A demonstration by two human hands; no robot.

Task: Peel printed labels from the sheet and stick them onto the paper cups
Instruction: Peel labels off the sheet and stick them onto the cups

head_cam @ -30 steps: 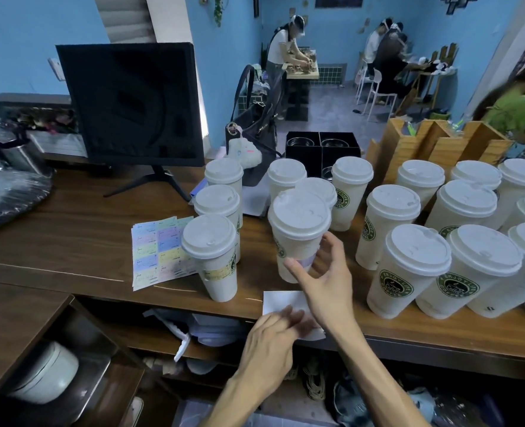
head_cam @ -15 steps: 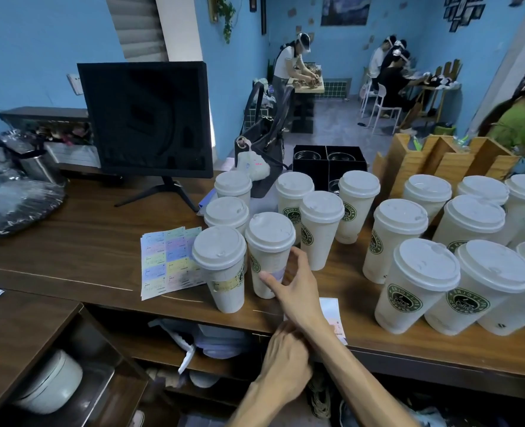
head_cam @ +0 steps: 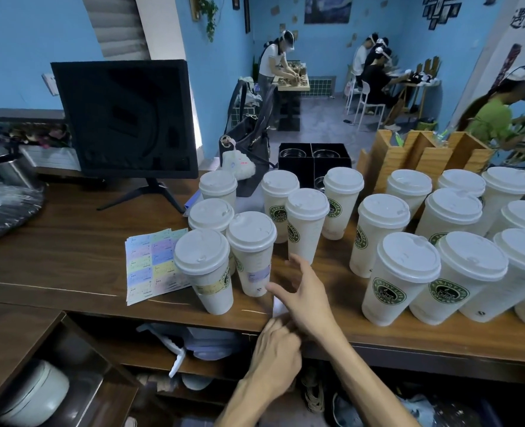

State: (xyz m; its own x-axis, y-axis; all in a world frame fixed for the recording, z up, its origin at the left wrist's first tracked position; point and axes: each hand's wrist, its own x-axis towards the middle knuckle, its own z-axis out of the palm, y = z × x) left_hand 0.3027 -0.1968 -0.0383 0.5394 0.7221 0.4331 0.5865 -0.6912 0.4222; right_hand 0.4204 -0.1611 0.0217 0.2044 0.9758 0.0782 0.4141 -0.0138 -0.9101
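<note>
Lidded white cup (head_cam: 253,254) bearing lilac label (head_cam: 258,275), right hand (head_cam: 306,292) spread beside it, left hand (head_cam: 278,349) pinching white sheet (head_cam: 279,307)

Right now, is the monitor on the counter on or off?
Off, as far as the picture shows: the monitor has a uniformly black screen with no image or glow, only faint reflections. No power light is visible either way.

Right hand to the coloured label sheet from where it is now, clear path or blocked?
Probably not directly. The right hand hovers open right of the two front labelled cups, and these stand between it and the label sheet. It would have to reach over their lids or come round along the counter edge.
</note>
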